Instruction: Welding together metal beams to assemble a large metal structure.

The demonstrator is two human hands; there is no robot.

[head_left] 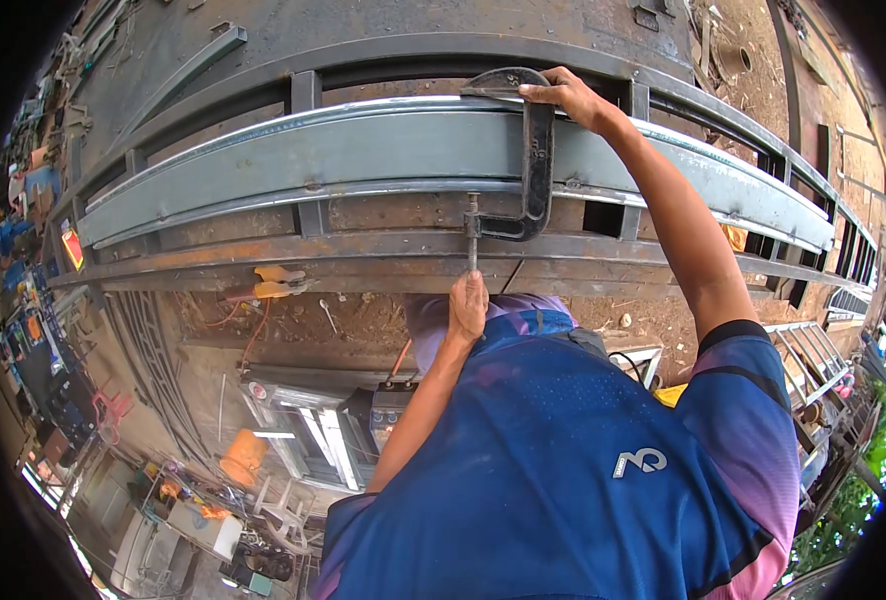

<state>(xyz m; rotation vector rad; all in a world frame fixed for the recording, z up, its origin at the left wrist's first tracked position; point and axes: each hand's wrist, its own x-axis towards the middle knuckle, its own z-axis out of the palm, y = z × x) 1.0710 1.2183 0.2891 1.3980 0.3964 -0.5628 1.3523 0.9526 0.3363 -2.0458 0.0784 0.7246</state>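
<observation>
A long grey metal beam (363,145) lies across a dark steel frame (383,243) in front of me. Around the beam sits a black C-clamp (538,150), its fixed jaw at the far edge and its screw (473,225) at the near edge. Whether the screw's tip touches the beam I cannot tell. My left hand (470,305) is closed on the near end of the screw, by my waist. Across the beam, my right hand (575,98) grips the clamp's far end, thumb on its jaw.
Left of my left hand, an orange-handled tool (281,283) lies at the frame's near edge. A loose steel bar (188,80) rests beyond the frame at far left. An orange bucket (246,457) and a metal-framed window (318,435) are on the ground at lower left.
</observation>
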